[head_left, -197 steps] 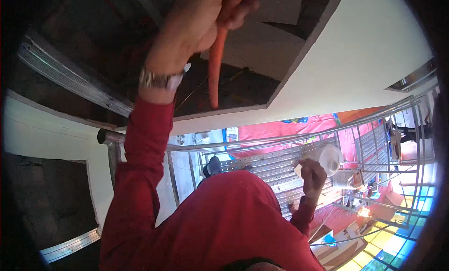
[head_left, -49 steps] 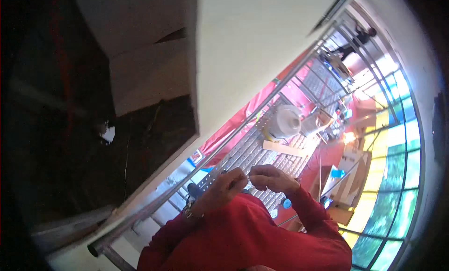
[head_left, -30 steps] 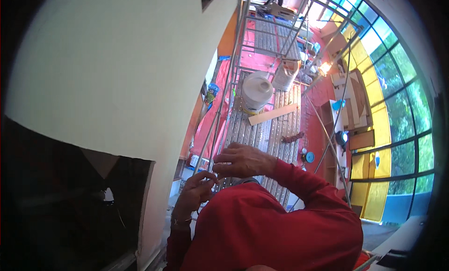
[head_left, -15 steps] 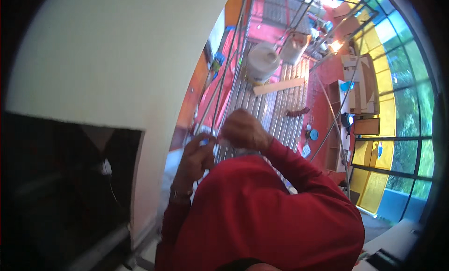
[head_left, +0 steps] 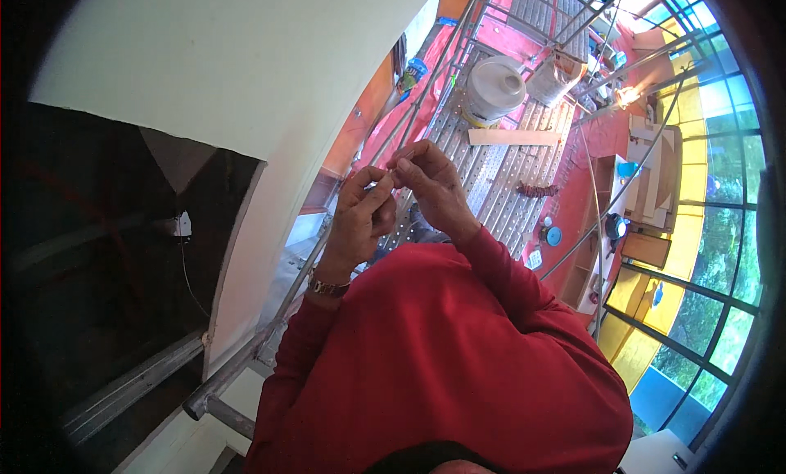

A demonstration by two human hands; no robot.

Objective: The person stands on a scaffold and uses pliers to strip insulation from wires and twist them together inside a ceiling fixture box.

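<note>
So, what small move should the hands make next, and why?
Perhaps the left hand could turn slightly to open the view: its fingers are bent close to those of the right hand, and whether they pinch something small cannot be told.

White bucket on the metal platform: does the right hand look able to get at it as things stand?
Probably not without moving closer: the white bucket stands low on the metal platform, out beyond the right hand, which is up close to the left hand.
</note>
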